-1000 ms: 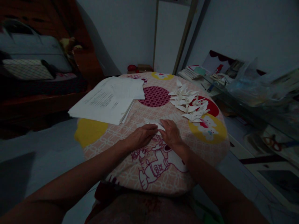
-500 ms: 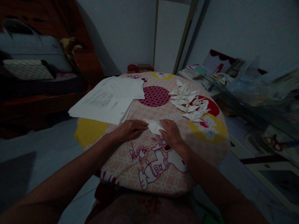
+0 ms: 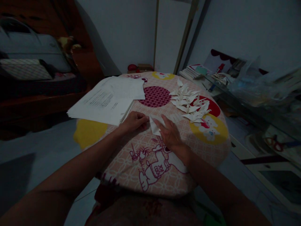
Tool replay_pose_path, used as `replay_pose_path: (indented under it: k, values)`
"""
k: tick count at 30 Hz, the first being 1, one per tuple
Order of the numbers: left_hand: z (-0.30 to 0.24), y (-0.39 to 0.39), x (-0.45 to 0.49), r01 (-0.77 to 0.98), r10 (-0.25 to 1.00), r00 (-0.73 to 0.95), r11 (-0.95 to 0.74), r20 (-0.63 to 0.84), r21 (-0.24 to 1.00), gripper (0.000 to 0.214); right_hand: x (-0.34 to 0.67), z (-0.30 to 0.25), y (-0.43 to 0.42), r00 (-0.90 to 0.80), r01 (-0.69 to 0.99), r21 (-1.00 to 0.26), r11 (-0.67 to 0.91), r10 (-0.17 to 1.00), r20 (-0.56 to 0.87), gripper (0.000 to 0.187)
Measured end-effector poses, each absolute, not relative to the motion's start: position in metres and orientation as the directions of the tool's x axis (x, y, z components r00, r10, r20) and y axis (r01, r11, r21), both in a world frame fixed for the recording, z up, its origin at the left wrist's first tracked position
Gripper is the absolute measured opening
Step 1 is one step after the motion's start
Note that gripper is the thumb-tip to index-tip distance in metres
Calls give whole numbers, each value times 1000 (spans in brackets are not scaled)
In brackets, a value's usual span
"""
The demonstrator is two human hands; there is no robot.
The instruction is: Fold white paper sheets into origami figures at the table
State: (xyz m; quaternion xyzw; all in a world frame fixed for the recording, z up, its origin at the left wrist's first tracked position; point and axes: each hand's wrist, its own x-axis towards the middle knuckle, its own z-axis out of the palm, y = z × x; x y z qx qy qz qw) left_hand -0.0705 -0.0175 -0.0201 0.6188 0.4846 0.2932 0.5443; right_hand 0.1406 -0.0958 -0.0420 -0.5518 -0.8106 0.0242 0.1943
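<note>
A small piece of folded white paper [image 3: 154, 127] lies on the patterned tablecloth between my two hands. My left hand [image 3: 135, 121] is closed, its thumb and fingertips pinched at the paper's left edge. From the other side, my right hand [image 3: 171, 133] grips the paper, with fingers on its upper face and the thumb low and partly hidden. Beyond my right hand sits a cluster of folded white paper cranes [image 3: 189, 105]. A stack of printed sheets [image 3: 105, 100] lies just past my left hand.
The round table's cloth [image 3: 131, 172] hangs over its edge in front of me. To the right, a glass-topped cabinet [image 3: 254, 116] holds plastic bags [image 3: 251, 84] and papers. A wooden bench [image 3: 82, 62] with a pale blue bag [image 3: 44, 47] stands at the left.
My left hand has lifted slightly and curled its fingers tighter. The paper has turned, with one narrow corner now pointing up and away. My right-hand fingers have shifted over it.
</note>
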Motion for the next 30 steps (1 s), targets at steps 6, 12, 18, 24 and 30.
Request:
replay_pose_path:
  k: [6, 12, 18, 24, 30]
  values:
    - [-17, -20, -70, 100, 881, 417, 201, -224, 975, 32, 148, -44, -83, -377, 740, -446, 503, 860, 344, 46]
    - [-24, -34, -64, 108, 928, 357, 76, -110, 991, 30, 147, -40, -73, -397, 657, -535, 531, 847, 354, 42]
    - [-26, -43, -56, 276, 958, 288, -85, 2, 957, 26, 150, -52, -66, -417, 501, -613, 611, 791, 447, 37]
    - [-27, -39, -54, 253, 960, 279, -63, -10, 965, 24, 151, -51, -68, -440, 502, -615, 608, 792, 423, 42]
    - [-28, -38, -52, 107, 942, 320, 72, -103, 992, 30, 152, -49, -67, -460, 539, -583, 608, 792, 401, 50]
